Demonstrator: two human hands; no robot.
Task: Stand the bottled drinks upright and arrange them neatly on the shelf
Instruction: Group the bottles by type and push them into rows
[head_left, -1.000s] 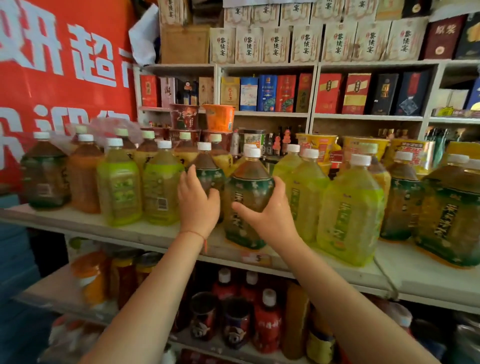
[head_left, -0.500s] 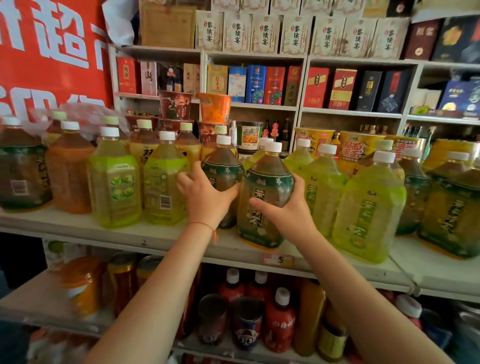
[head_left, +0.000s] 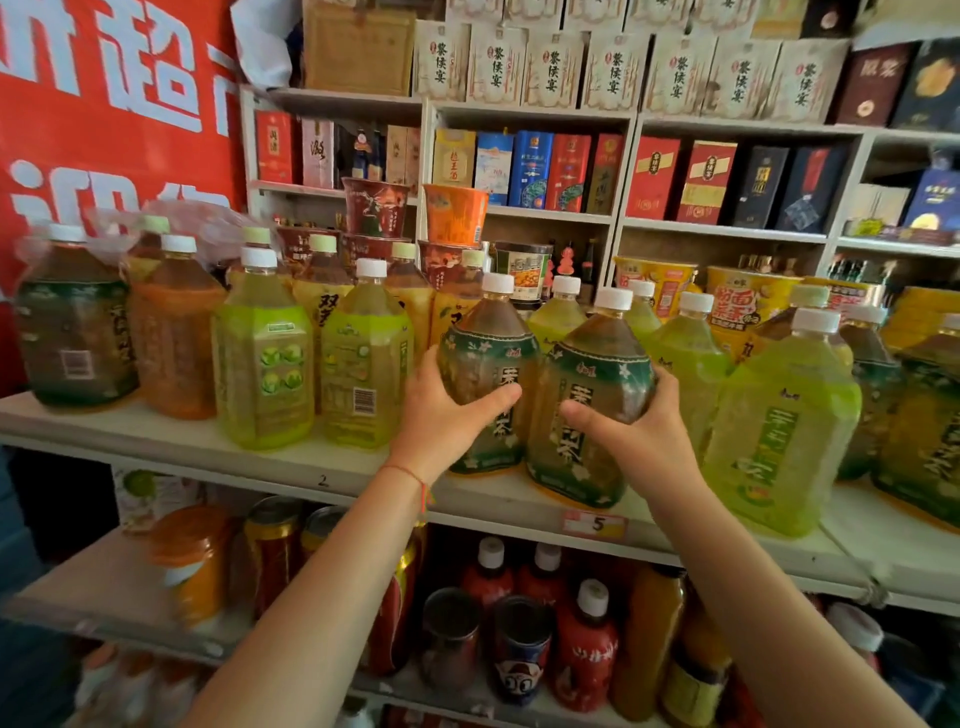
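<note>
Low in the frame, a lower shelf carries red bottles with white caps, dark cans and an orange-lidded jar. Above it, at centre frame, the left hand grips a dark green-labelled plastic bottle of brown tea, thumb across its front; a red string circles that wrist. Just right of it, the right hand grips a second dark green-labelled bottle of brown tea, which leans slightly and touches the first. Both stand on the white main shelf. To the left of them stand two light green bottles of pale drink and an orange-labelled bottle; to the right, a large bright green bottle. Behind the row are instant noodle cups, and farther back, in the upper frame, white wall shelves of boxed goods. A red banner fills the upper left.
</note>
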